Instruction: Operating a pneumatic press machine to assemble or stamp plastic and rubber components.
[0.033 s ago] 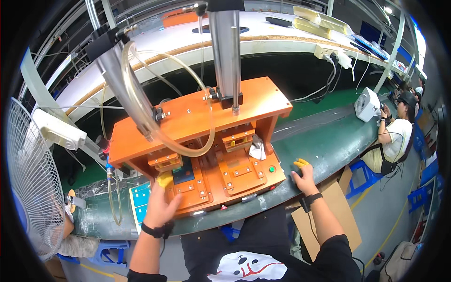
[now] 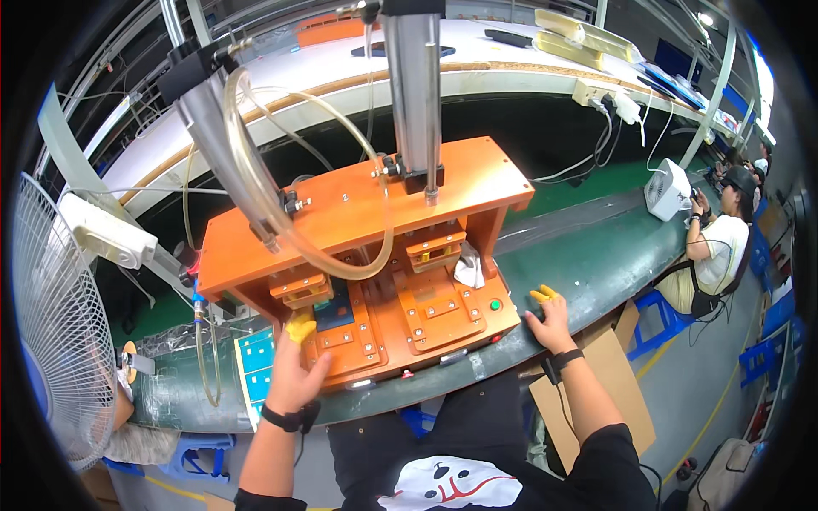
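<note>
In front of me stands an orange two-station press (image 2: 358, 209) with two upright metal air cylinders. My left hand (image 2: 296, 375), with yellow finger covers, is at the press's left station, its thumb held apart from the fingers. Beside those fingertips a dark blue flat piece (image 2: 335, 309) lies in the left station; whether they touch it, I cannot tell. Off the press's right side, my right hand (image 2: 552, 324) is over the green work surface (image 2: 588, 260), fingers spread and holding nothing. Two of its fingertips have yellow covers. Between the hands is the right station's orange plate (image 2: 441, 311).
A green button (image 2: 495, 305) is at the press's front right, with a white cloth (image 2: 469, 268) behind it. Light blue panels (image 2: 256, 362) lie left of the press. A large fan (image 2: 64, 332) stands far left. A co-worker (image 2: 720, 230) sits at right near a white box-shaped device (image 2: 667, 189).
The view has shifted very slightly. Both hands stay in nearly the same places, and the blue piece remains in the left station.
</note>
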Demonstrator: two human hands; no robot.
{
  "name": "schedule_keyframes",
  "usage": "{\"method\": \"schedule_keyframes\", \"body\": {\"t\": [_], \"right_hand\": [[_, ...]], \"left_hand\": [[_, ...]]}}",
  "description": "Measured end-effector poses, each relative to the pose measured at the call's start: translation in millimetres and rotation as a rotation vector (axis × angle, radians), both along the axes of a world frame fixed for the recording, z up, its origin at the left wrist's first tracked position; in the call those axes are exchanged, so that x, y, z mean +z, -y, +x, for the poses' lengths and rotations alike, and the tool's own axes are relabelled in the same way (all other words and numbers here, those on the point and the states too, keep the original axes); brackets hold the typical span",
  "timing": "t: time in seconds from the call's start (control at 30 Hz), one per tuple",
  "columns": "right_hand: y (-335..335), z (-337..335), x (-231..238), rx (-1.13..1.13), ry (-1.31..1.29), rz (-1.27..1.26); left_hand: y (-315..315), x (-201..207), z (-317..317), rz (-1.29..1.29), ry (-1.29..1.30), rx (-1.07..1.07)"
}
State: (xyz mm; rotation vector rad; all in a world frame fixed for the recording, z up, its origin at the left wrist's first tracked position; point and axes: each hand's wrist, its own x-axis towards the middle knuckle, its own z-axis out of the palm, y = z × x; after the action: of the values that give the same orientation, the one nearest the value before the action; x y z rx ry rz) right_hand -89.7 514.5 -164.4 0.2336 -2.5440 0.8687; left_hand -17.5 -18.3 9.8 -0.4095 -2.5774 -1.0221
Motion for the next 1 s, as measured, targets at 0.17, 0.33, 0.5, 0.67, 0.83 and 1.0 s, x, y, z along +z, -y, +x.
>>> {"method": "schedule_keyframes", "body": {"t": [0.17, 0.33, 0.5, 0.67, 0.83, 1.0], "right_hand": [[15, 4, 10, -0.14, 0.095, 0.276], [16, 1, 4, -0.187, 0.086, 0.248], [18, 2, 4, -0.201, 0.137, 0.285], [17, 2, 3, -0.209, 0.143, 0.287], [17, 1, 4, -0.213, 0.114, 0.278], [17, 1, 4, -0.214, 0.119, 0.299]], "left_hand": [[4, -40, 12, -0.015, -0.24, 0.078], [-2, -40, 6, 0.066, -0.226, 0.141], [0, -38, 9, -0.042, -0.191, 0.138], [3, -43, 8, -0.026, -0.182, 0.139], [6, -47, 12, 0.059, -0.14, 0.119], [8, -56, 11, 0.344, -0.068, 0.107]]}}
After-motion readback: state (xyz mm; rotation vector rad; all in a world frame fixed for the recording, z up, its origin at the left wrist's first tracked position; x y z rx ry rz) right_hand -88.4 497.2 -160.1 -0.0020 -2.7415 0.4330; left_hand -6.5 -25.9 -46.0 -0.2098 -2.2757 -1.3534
